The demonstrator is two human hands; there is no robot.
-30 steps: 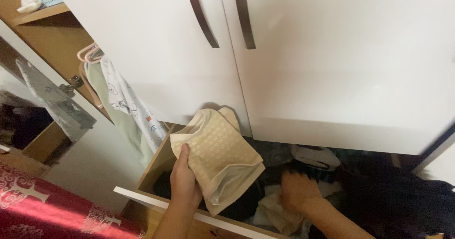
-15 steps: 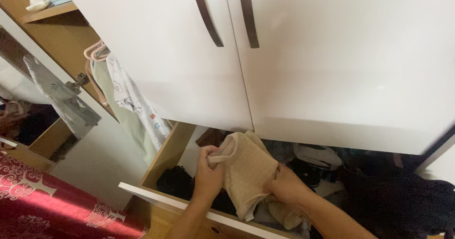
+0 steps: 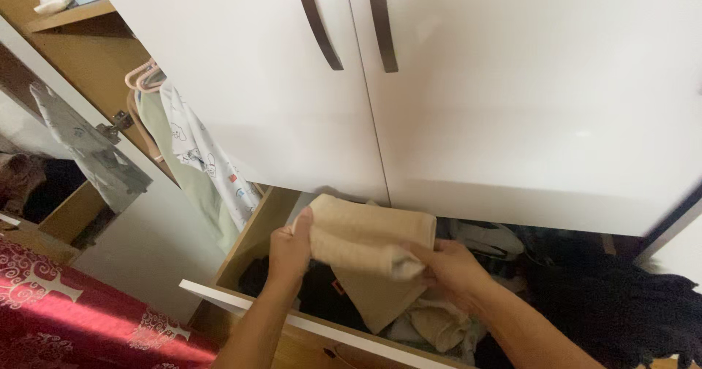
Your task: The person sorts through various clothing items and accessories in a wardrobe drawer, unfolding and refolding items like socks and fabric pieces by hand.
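A folded beige cloth (image 3: pixel 369 234) is held level over the open wooden drawer (image 3: pixel 252 234) under the white wardrobe doors. My left hand (image 3: pixel 291 248) grips its left end. My right hand (image 3: pixel 450 266) holds its right end from below, fingers curled around the fold. One corner of the cloth hangs down toward the dark and pale clothes (image 3: pixel 431 325) lying in the drawer.
Two white wardrobe doors (image 3: pixel 453 98) with dark curved handles are shut above the drawer. An open door at left shows hanging garments (image 3: pixel 194 164) on pink hangers. A red patterned fabric (image 3: pixel 66 318) lies at lower left. A black garment pile (image 3: pixel 621 303) fills the drawer's right side.
The beige cloth went from hanging open in my left hand to being folded up and held by both hands; my right hand came up from the drawer's clothes to grasp it.
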